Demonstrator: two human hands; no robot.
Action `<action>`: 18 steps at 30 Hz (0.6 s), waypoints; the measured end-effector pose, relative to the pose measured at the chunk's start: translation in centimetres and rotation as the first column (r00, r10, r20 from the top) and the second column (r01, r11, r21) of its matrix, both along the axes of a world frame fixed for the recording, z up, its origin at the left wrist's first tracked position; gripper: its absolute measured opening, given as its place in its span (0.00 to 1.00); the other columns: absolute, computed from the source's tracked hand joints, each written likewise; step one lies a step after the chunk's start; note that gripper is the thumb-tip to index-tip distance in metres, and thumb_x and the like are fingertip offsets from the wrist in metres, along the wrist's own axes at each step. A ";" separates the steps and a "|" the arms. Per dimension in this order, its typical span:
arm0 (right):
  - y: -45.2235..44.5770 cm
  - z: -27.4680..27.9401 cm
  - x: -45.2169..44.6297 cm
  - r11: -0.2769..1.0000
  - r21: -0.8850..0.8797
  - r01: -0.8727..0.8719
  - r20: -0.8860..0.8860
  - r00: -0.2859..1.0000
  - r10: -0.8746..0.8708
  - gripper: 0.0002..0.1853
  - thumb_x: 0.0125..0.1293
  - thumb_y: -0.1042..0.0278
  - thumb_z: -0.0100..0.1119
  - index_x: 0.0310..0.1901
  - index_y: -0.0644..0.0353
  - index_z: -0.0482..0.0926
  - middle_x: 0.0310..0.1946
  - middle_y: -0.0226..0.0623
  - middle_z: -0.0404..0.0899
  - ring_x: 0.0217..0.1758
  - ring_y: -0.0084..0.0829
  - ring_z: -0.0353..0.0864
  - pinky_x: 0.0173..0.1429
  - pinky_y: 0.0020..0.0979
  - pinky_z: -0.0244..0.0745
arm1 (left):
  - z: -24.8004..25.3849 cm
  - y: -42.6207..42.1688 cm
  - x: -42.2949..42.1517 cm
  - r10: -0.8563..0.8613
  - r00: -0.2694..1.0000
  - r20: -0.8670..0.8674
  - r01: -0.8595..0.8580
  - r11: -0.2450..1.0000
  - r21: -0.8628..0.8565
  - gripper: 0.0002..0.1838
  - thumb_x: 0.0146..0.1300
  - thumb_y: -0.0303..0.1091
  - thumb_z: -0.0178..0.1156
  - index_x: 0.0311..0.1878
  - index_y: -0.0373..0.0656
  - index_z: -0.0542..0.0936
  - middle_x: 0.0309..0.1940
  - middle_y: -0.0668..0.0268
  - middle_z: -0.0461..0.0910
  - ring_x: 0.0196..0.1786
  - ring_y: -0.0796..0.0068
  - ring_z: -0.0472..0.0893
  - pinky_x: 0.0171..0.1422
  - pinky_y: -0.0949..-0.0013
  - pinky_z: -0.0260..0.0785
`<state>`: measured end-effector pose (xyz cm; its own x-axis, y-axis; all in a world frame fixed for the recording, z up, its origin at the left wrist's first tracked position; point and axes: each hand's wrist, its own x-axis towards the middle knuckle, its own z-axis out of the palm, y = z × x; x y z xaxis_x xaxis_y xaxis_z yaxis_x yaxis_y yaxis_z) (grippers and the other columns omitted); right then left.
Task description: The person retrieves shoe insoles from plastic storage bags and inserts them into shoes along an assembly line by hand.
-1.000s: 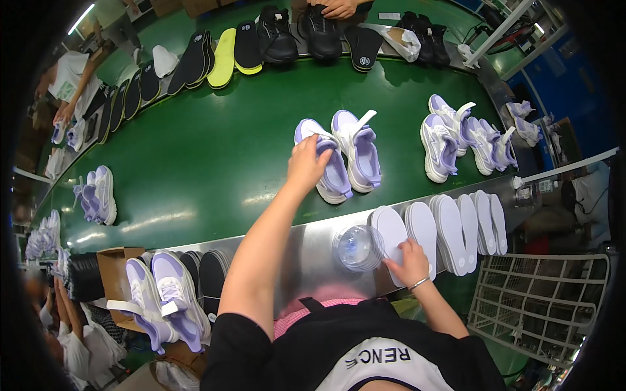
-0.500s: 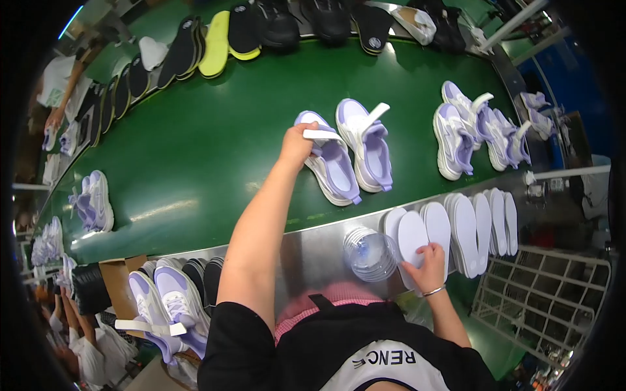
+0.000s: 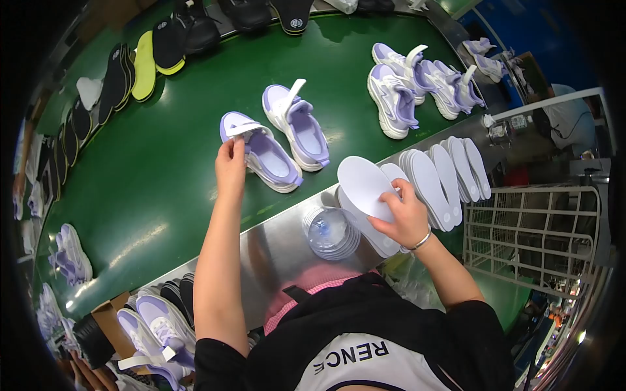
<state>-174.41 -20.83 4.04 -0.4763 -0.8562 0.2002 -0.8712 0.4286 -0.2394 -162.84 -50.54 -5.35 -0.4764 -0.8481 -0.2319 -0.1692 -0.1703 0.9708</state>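
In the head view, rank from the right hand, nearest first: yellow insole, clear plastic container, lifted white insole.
1. White insole: held in the right hand.
2. Clear plastic container: left of that hand.
3. Yellow insole: upper left of the view.

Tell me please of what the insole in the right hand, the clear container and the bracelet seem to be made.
Insole: matte, perhaps foam or fabric; the pale surface shows no shine.
Container: probably glossy plastic; it is see-through, with ribbed sides.
Bracelet: likely polished metal, from its silvery glint.

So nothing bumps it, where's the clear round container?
Head view: the container is below centre on the metal ledge, left of the right hand, beside the insoles.
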 end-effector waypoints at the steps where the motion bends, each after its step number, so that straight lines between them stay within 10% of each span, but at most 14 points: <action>1: 0.2 0.1 0.0 1.000 0.007 0.016 0.050 0.999 -0.016 0.19 0.36 0.60 0.66 0.32 0.57 0.73 0.41 0.42 0.65 0.32 0.37 0.73 0.31 0.30 0.71 | 0.1 0.4 0.2 0.030 1.000 0.003 -0.030 0.999 0.024 0.22 0.58 0.46 0.51 0.45 0.35 0.71 0.30 0.68 0.72 0.31 0.81 0.69 0.31 0.78 0.63; 11: 5.2 -4.0 0.7 0.946 0.191 0.263 0.297 0.903 -0.311 0.23 0.41 0.50 0.62 0.36 0.56 0.72 0.44 0.43 0.66 0.38 0.37 0.72 0.38 0.37 0.68 | 0.7 5.0 3.7 0.017 0.998 0.068 -0.025 0.992 0.127 0.23 0.59 0.47 0.49 0.50 0.39 0.68 0.44 0.64 0.70 0.42 0.76 0.70 0.37 0.75 0.64; 18: 8.6 -6.0 -1.3 0.962 0.050 0.270 0.087 0.958 -0.274 0.21 0.47 0.50 0.58 0.40 0.54 0.73 0.45 0.38 0.69 0.47 0.37 0.66 0.47 0.38 0.59 | 1.7 9.1 7.3 0.096 0.990 0.106 -0.103 0.993 0.063 0.18 0.60 0.43 0.50 0.49 0.42 0.68 0.43 0.67 0.70 0.43 0.77 0.70 0.39 0.75 0.64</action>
<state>-175.74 -12.25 -2.00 -0.7070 -0.6978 0.1151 -0.6954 0.6563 -0.2927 -155.53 -41.42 -3.69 -0.3609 -0.8708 -0.3338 -0.2459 -0.2564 0.9348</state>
